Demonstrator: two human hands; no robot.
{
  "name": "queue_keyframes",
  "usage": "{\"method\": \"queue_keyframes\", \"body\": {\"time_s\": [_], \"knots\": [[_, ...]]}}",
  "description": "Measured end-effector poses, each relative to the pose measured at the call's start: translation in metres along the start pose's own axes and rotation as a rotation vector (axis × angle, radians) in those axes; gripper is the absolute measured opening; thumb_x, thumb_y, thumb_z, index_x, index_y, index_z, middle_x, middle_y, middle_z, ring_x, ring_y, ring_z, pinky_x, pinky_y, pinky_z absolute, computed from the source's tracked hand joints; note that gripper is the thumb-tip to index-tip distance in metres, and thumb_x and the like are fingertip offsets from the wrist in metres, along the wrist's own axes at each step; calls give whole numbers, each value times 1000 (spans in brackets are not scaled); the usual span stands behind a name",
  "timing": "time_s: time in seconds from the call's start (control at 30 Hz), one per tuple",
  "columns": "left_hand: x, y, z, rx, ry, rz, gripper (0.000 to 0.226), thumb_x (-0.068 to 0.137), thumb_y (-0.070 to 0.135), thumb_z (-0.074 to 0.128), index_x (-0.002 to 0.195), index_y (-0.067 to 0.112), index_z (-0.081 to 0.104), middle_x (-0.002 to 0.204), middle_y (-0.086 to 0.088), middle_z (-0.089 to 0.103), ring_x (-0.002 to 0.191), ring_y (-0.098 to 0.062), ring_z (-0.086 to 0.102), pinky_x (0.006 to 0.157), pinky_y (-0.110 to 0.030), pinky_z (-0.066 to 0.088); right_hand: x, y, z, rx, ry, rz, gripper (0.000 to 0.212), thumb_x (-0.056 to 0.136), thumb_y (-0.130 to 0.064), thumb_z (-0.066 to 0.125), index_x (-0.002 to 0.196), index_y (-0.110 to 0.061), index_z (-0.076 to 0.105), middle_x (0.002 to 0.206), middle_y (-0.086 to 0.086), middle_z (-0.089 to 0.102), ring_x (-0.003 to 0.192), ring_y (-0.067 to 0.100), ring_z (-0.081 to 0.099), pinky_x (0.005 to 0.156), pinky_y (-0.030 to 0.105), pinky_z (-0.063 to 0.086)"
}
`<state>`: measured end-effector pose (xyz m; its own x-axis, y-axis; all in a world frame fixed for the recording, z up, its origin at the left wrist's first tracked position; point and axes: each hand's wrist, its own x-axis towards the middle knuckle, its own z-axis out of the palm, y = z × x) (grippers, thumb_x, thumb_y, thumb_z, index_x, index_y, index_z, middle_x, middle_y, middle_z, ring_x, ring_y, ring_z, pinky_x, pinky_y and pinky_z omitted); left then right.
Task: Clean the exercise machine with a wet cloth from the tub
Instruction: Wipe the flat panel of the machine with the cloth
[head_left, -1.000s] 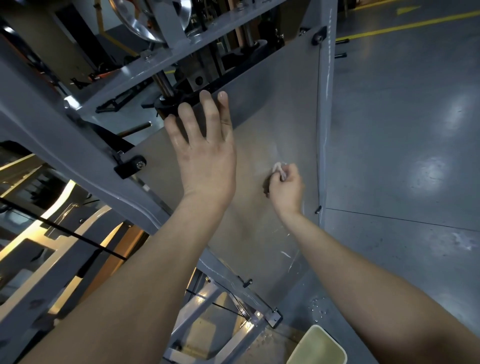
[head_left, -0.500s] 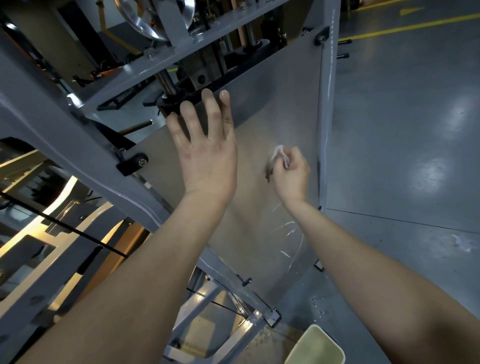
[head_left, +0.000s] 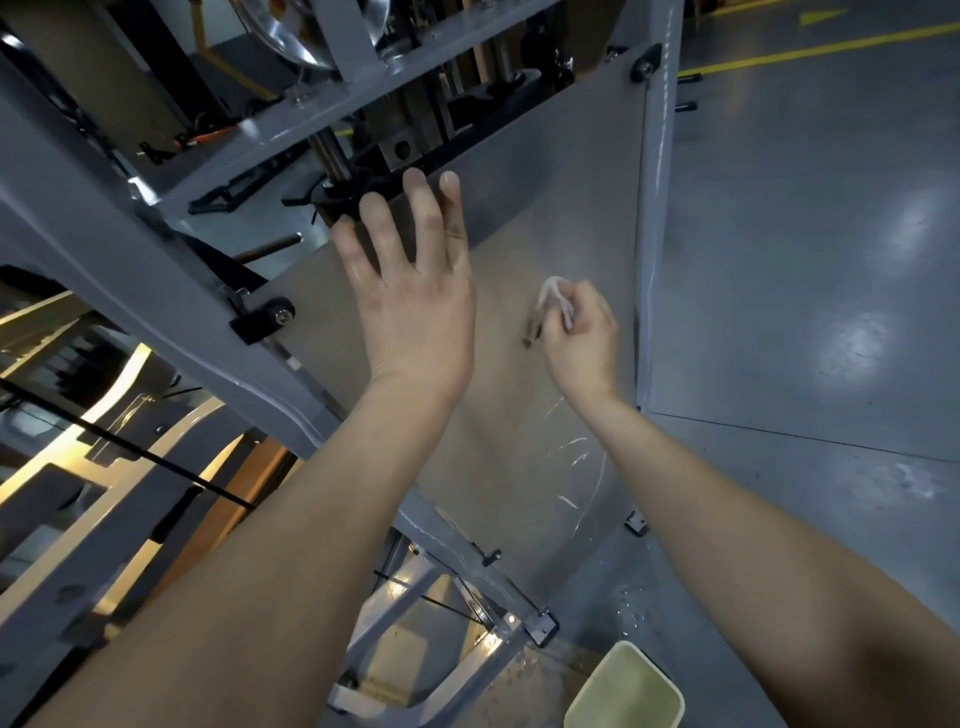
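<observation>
Head view: wiping is under way, the right hand (head_left: 582, 338) clenched round the wet cloth (head_left: 553, 296) against the machine's panel (head_left: 545, 182), the left hand (head_left: 415, 312) just beside it, fingers spread flat on the same panel. The tub (head_left: 623, 691) sits below the right forearm (head_left: 753, 519); next the cloth probably needs firm strokes over the panel above.

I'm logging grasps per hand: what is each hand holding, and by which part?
The right hand grips a bunched white cloth, mostly inside the fist, a fold poking out. The left hand holds nothing, fingers spread.
</observation>
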<state>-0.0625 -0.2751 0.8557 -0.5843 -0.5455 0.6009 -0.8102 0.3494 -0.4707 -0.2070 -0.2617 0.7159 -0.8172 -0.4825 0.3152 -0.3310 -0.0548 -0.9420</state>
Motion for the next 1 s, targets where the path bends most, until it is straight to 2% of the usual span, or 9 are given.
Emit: {"method": "queue_keyframes", "body": {"time_s": [0.1, 0.27, 0.43, 0.5, 0.6, 0.73, 0.8, 0.9, 1.0], "knots": [[0, 1, -1, 1, -9, -5, 110, 83, 35, 79, 162, 5, 9, 159, -25, 25, 138, -53, 35, 115, -68, 24, 8, 10, 2, 38, 78, 318, 36, 99, -19, 51, 68, -21, 34, 62, 1, 48, 63, 22, 46, 55, 29, 36], [1, 1, 1, 7, -3, -7, 111, 82, 34, 80, 162, 5, 9, 159, -25, 24, 137, -54, 35, 115, -68, 23, 10, -15, 8, 68, 32, 49, 27, 96, -26, 53, 71, -28, 44, 75, 1, 58, 71, 18, 53, 63, 30, 42], [0, 1, 0, 7, 6, -1, 105, 84, 32, 78, 162, 5, 12, 158, -25, 28, 136, -53, 38, 115, -68, 24, 12, 1, 9, 80, 151, 299, 34, 95, -14, 51, 66, -23, 34, 62, -4, 47, 64, 20, 46, 63, 33, 38], [0, 2, 2, 9, 9, -3, 107, 83, 33, 79, 162, 5, 12, 158, -25, 28, 136, -53, 37, 115, -68, 24, 9, -9, 10, 67, 118, 117, 30, 94, -17, 53, 68, -24, 37, 66, -1, 51, 68, 21, 49, 65, 35, 40], [1, 1, 2, 11, 24, -12, 105, 84, 34, 79, 162, 5, 15, 158, -25, 30, 136, -54, 39, 114, -68, 26, 4, -18, 8, 23, 20, -68, 30, 91, -13, 53, 73, -33, 42, 80, -1, 59, 75, 16, 53, 66, 24, 39], [1, 2, 1, 1, 10, -8, 106, 84, 34, 79, 162, 5, 14, 158, -25, 28, 136, -53, 38, 115, -69, 25, 10, 6, 3, 57, 115, 413, 36, 93, -6, 48, 65, -22, 31, 58, -6, 42, 57, 17, 40, 63, 30, 33], [0, 2, 2, 3, 9, -6, 107, 83, 34, 80, 162, 5, 14, 158, -25, 27, 136, -54, 37, 115, -69, 24, 10, 0, 4, 26, 129, 320, 35, 92, -11, 48, 65, -22, 29, 58, -5, 39, 61, 21, 39, 61, 33, 31], [1, 2, 4, 0, 25, -16, 106, 83, 32, 80, 162, 5, 14, 157, -25, 29, 135, -54, 38, 114, -69, 24, 9, -23, 8, 46, 43, 10, 27, 93, -18, 53, 70, -26, 40, 70, 0, 54, 69, 19, 50, 61, 33, 39], [1, 1, 2, 1, 13, -10, 108, 82, 32, 81, 162, 5, 14, 157, -25, 28, 135, -54, 38, 115, -69, 25, 11, -6, 8, 40, 104, 126, 32, 93, -10, 53, 69, -25, 38, 68, -2, 51, 67, 19, 47, 59, 24, 36]]}}
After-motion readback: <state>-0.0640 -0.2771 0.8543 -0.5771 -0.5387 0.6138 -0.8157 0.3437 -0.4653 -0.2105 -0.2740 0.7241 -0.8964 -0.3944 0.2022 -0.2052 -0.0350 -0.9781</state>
